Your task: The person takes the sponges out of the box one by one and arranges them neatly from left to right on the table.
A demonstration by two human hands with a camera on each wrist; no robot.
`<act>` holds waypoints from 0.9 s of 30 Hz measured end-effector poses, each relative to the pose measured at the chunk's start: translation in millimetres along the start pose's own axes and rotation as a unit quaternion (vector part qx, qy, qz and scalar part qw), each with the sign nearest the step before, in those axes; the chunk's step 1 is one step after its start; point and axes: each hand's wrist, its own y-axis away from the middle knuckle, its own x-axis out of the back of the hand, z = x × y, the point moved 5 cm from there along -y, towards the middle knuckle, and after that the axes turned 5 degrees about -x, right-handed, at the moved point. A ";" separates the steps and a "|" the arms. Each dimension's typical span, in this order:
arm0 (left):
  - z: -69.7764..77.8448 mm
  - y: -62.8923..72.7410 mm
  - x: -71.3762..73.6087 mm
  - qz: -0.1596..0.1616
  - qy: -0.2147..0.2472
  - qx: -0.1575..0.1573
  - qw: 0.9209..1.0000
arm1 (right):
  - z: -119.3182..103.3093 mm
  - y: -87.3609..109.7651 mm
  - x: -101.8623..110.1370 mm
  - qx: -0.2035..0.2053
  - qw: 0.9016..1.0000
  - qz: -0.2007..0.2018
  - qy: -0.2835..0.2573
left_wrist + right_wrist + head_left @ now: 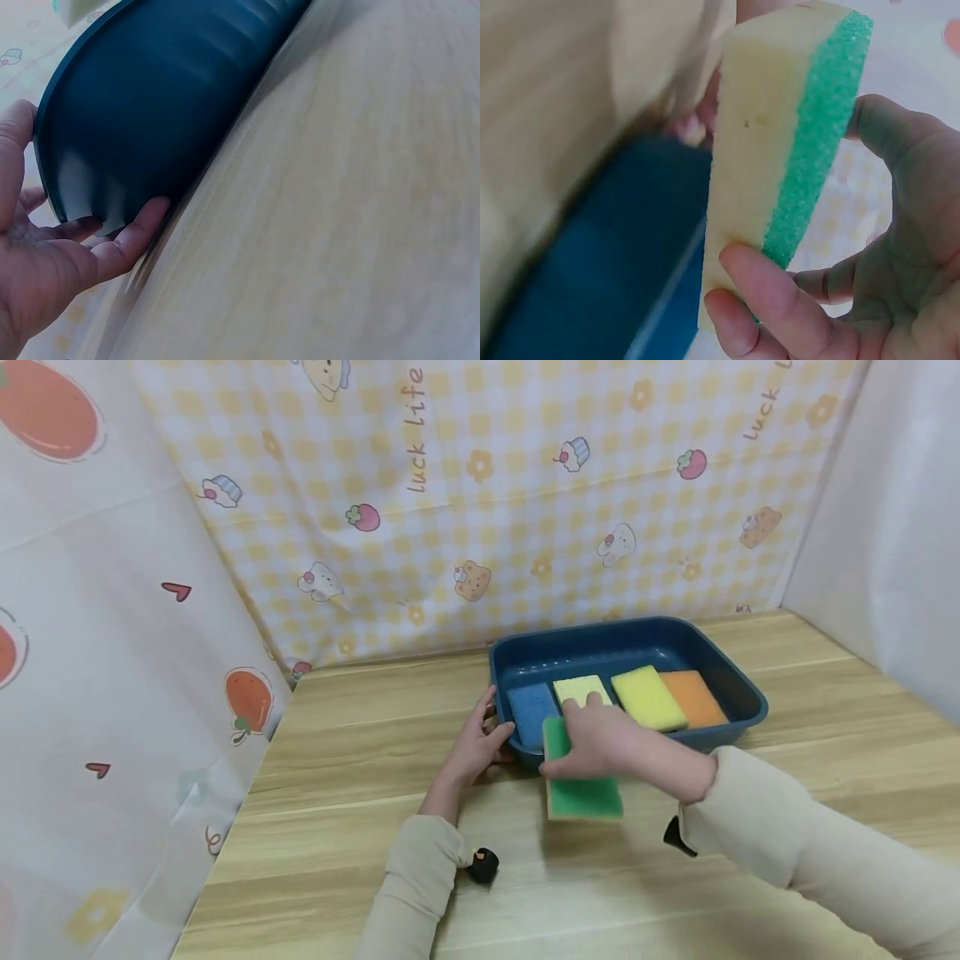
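Observation:
A green and cream sponge (585, 798) is in my right hand (596, 739), above the table just in front of the blue tray (735, 689). The right wrist view shows thumb and fingers pinching this sponge (761, 135) by its edges, green scouring layer facing the palm. At the tray's left end, my left hand (476, 747) grips the rim and outer wall, as the left wrist view of the hand (52, 270) and tray (150, 105) also shows. Inside the tray lie a blue sponge (531, 710), a pale yellow sponge (577, 687) partly behind my right fingers, a yellow sponge (648, 697) and an orange sponge (701, 697).
The tray stands on a wood-grain table (337, 760) near its back edge. A patterned cloth (480, 510) hangs behind it, with white cloth walls at both sides. Small black objects (483, 866) show beside the sleeves.

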 end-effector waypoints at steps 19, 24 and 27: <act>-0.2 -0.7 0.5 0.000 -0.026 0.003 1.000 | -28.9 17.7 -79.0 0.035 0.997 -0.061 -0.026; 0.6 -0.1 0.6 0.000 -0.029 -0.001 1.000 | -30.6 14.4 -87.4 0.039 0.997 -0.058 -0.021; 1.5 0.4 0.5 -0.005 -0.029 -0.003 1.000 | -32.0 13.3 -88.9 0.040 0.997 -0.054 -0.022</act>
